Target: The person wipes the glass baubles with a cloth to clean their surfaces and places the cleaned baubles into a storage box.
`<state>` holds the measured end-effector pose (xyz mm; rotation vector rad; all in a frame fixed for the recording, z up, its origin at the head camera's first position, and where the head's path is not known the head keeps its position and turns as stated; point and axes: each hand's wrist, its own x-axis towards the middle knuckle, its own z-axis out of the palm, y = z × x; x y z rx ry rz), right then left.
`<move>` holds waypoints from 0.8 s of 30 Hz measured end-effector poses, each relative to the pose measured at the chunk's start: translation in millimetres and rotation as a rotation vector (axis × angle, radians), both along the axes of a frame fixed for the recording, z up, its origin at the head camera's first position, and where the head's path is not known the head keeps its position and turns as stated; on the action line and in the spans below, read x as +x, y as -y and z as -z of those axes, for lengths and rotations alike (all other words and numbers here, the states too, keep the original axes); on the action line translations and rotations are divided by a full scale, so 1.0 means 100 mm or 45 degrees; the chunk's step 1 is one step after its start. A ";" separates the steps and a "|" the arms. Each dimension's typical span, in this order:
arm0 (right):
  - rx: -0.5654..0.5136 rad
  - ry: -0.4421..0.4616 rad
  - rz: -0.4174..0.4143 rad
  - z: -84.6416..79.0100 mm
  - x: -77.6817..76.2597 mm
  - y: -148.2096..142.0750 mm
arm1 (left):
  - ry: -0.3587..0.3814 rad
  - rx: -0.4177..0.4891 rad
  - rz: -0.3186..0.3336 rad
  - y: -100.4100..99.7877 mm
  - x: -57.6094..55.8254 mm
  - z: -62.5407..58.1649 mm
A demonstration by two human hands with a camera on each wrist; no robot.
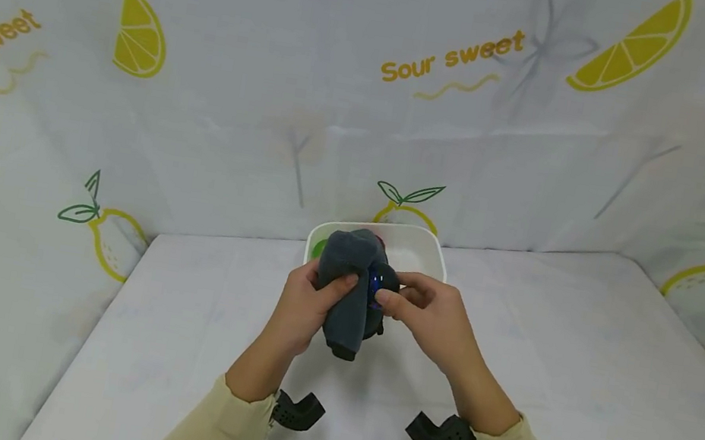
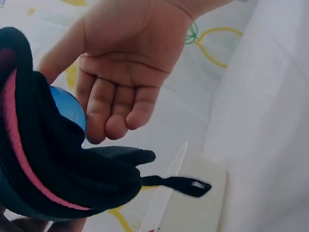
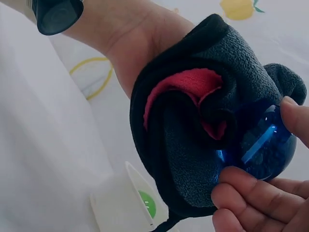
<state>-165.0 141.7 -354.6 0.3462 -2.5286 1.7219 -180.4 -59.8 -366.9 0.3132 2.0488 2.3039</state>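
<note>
My left hand (image 1: 303, 304) grips a folded dark grey cloth (image 1: 345, 319) with black edging, its thumb lying over the front. A pink layer shows inside the folds in both wrist views, and a black hanging loop (image 2: 186, 185) sticks out at one corner. My right hand (image 1: 441, 319) pinches a glossy, see-through blue ball (image 3: 270, 145) between thumb and fingers. The ball sits against the cloth, its inner side hidden by the folds. In the left wrist view, most of my left hand is hidden behind the cloth.
Just behind the hands stands a white plastic tub (image 1: 424, 250), partly covered by the cloth in the head view. A green round piece (image 3: 147, 204) lies inside it. A white lemon-print sheet (image 1: 237, 117) rises behind the white-covered table (image 1: 581, 349).
</note>
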 end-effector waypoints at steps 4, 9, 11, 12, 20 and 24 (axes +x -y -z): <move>-0.065 0.049 -0.024 0.02 -0.02 0.02 | 0.010 -0.043 -0.021 -0.02 0.01 -0.03; -0.005 -0.078 0.044 0.04 0.00 0.03 | 0.010 -0.118 -0.046 -0.03 0.02 -0.06; 0.010 -0.145 0.054 0.06 0.01 0.03 | 0.013 -0.130 -0.051 -0.03 0.02 -0.06; 0.013 -0.184 0.049 0.06 0.01 0.03 | 0.020 -0.129 -0.047 -0.02 0.01 -0.07; 0.147 -0.605 -0.024 0.08 0.00 -0.01 | 0.130 0.007 0.117 0.05 0.01 -0.10; 0.213 -0.739 -0.062 0.07 -0.01 -0.04 | 0.187 0.076 0.185 0.08 0.01 -0.11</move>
